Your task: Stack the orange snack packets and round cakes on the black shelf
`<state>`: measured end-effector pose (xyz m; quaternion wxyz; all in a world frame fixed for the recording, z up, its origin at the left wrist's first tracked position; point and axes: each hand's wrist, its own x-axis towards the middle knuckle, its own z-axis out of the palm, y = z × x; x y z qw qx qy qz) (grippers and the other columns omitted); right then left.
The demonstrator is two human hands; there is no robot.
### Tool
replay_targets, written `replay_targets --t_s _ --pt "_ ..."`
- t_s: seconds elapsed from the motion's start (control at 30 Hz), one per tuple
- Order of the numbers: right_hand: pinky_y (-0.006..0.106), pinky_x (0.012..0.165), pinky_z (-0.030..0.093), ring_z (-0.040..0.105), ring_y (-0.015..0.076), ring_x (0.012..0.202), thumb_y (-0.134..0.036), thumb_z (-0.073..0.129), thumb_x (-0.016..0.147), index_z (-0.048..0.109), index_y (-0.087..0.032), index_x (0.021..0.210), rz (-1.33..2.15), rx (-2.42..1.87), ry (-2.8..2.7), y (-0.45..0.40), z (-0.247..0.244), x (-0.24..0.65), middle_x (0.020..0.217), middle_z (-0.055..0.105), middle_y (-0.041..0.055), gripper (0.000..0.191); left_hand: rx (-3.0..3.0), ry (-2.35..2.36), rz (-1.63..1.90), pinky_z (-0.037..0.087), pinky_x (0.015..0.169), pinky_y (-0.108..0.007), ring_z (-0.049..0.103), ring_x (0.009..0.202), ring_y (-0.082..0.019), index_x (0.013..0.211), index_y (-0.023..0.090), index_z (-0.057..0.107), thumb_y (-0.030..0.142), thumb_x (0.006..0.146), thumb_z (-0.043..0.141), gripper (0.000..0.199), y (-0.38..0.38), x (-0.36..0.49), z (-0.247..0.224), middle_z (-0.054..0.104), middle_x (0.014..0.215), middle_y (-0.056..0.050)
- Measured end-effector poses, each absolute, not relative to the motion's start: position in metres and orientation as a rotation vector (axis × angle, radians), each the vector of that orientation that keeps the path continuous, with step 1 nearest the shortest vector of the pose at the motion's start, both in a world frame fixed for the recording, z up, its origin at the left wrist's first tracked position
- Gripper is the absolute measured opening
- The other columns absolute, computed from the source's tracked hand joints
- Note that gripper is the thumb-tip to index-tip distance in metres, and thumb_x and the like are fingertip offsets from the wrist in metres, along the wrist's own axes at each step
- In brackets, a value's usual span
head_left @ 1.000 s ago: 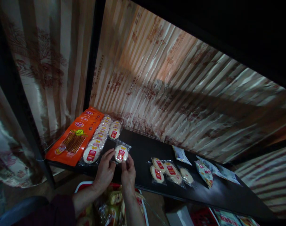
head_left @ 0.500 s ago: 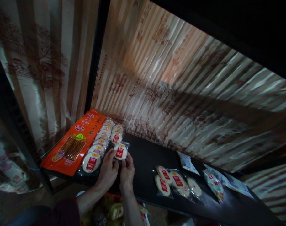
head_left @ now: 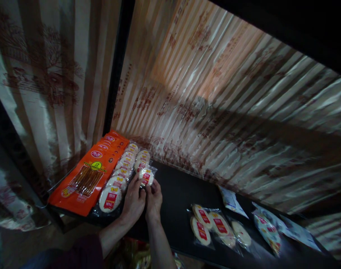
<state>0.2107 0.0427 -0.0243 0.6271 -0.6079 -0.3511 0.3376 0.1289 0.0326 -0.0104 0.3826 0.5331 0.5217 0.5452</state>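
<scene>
Between both hands is a clear-wrapped rice cracker packet (head_left: 146,177) with a red label. My left hand (head_left: 134,200) grips its near left edge, and my right hand (head_left: 154,200) pinches its near right side. The packet overlaps the near end of a short row of rice cracker packets (head_left: 142,157). Left of that runs a longer overlapping row of the same packets (head_left: 110,198), the front one fully visible beside my left wrist. Orange snack bags (head_left: 83,177) showing brown sticks lie overlapped at the far left.
On the black shelf (head_left: 176,186), several loose rice cracker packets (head_left: 219,226) lie to the right. Beyond them are a white pouch (head_left: 232,201) and a colourful snack bag (head_left: 267,228). A dark upright post (head_left: 116,74) and patterned sheeting (head_left: 201,112) bound the back.
Both hands have pushed the held packet slightly away from me, onto the near end of the short row. The camera view has shifted a little.
</scene>
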Motion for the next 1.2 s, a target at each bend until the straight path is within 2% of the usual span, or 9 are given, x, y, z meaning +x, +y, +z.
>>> replay_targets --t_s 0.4,0.53,0.77,0.93,1.07,1.2 --pt "0.03 0.073 0.05 0.067 0.0204 0.08 -0.04 0.063 0.065 0.056 -0.018 0.104 0.708 -1.459 -0.864 0.061 -0.032 0.208 0.09 0.071 0.0071 0.046 1.336 1.346 1.288 0.018 0.115 -0.042 0.029 0.136 -0.023 0.117 0.014 0.057 0.02 0.082 0.043 0.038 0.039 0.129 -0.012 0.035 0.147 -0.011" --pt "0.03 0.071 0.049 0.067 0.0207 0.078 -0.042 0.062 0.065 0.056 -0.017 0.106 0.671 -1.544 -0.906 0.064 -0.032 0.207 0.088 0.071 0.0074 0.048 1.318 1.334 1.313 0.019 0.115 -0.042 0.03 0.136 -0.023 0.12 0.015 0.056 0.022 0.084 0.044 0.039 0.042 0.13 -0.018 0.037 0.146 -0.011" --pt "0.03 0.076 0.048 0.064 0.0199 0.083 -0.039 0.053 0.07 0.056 -0.017 0.101 0.682 -1.515 -0.998 0.065 -0.035 0.205 0.093 0.068 0.0073 0.038 1.324 1.337 1.262 0.018 0.114 -0.046 0.029 0.137 -0.024 0.122 0.014 0.055 0.029 0.086 0.043 0.041 0.045 0.131 -0.023 0.035 0.147 -0.012" --pt "0.03 0.08 0.047 0.06 0.0202 0.088 -0.029 0.049 0.072 0.061 -0.016 0.1 0.439 -1.758 -1.164 0.066 -0.036 0.21 0.1 0.062 0.0098 0.033 1.421 1.384 1.147 0.016 0.115 -0.046 0.023 0.139 -0.022 0.126 0.013 0.051 0.033 0.089 0.035 0.045 0.049 0.131 -0.028 0.033 0.148 -0.012" --pt "0.032 0.081 0.046 0.059 0.022 0.09 -0.025 0.047 0.074 0.06 -0.016 0.106 0.38 -1.865 -1.235 0.069 -0.039 0.21 0.104 0.059 0.0123 0.036 1.46 1.372 1.147 0.019 0.114 -0.048 0.024 0.138 -0.024 0.125 0.013 0.053 0.036 0.09 0.034 0.046 0.05 0.13 -0.03 0.036 0.146 -0.013" --pt "0.036 0.087 0.043 0.055 0.0256 0.101 -0.026 0.045 0.077 0.055 -0.015 0.118 0.296 -1.912 -1.273 0.072 -0.044 0.209 0.111 0.059 0.0146 0.044 1.49 1.385 1.161 0.019 0.113 -0.05 0.025 0.138 -0.025 0.125 0.014 0.053 0.037 0.09 0.034 0.046 0.051 0.13 -0.033 0.038 0.145 -0.013"
